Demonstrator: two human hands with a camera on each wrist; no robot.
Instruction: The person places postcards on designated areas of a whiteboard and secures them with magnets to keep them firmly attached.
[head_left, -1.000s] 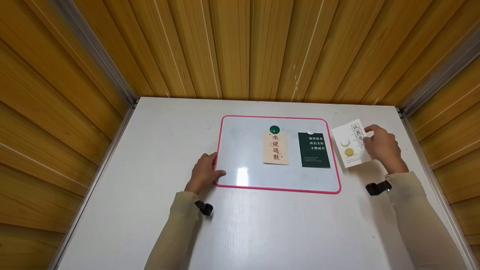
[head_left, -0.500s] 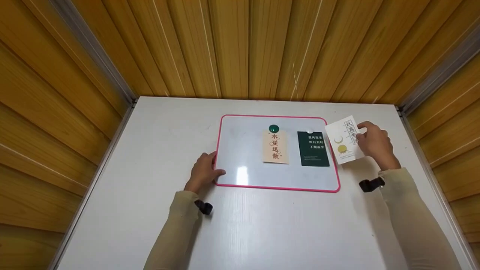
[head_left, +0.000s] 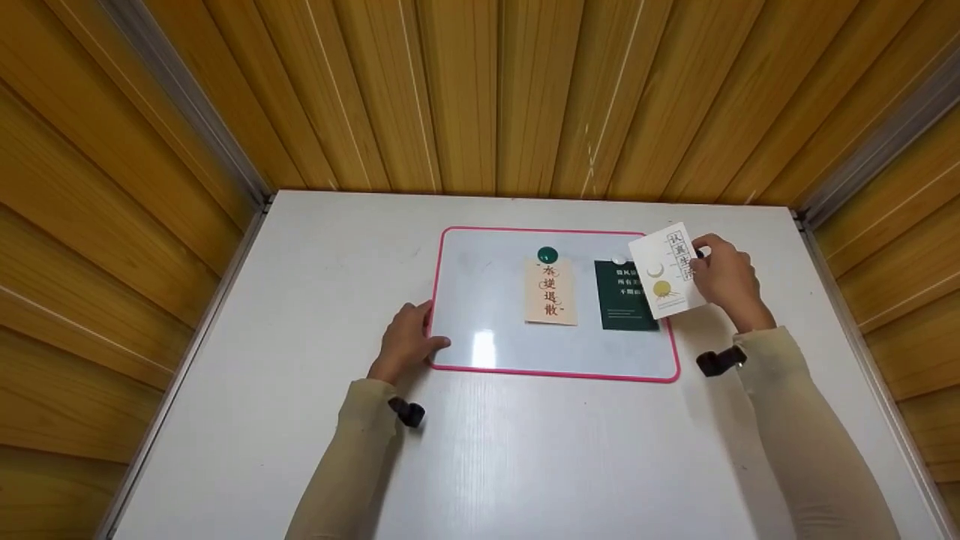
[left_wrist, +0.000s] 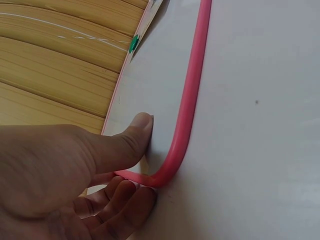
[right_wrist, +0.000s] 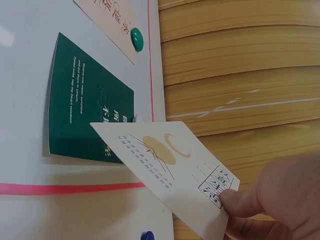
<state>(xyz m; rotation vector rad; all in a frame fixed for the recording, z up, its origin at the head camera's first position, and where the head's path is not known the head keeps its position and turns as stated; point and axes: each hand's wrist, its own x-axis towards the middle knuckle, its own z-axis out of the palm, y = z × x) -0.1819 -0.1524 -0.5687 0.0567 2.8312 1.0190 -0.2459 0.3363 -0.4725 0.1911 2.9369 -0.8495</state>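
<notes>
White card (head_left: 664, 271), pinched by the right hand (head_left: 729, 279), has been moved partly over the green card (head_left: 621, 303). Whiteboard (head_left: 480, 296) is gripped by the left hand (head_left: 406, 343).

White card (right_wrist: 182, 172) in right fingers (right_wrist: 252, 228) — green card (right_wrist: 85, 107), green magnet (right_wrist: 136, 39) beyond.

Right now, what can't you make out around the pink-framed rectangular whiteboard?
Dark green rectangular paper card: upper right corner, covered by white rectangular paper card in head and right wrist views.
White card: bottom print, too small in head view.
Glossy blue object: partly cut off by right wrist view's bottom edge.
Beige rectangular paper card: lower end cut off by right wrist view's top edge.
</notes>
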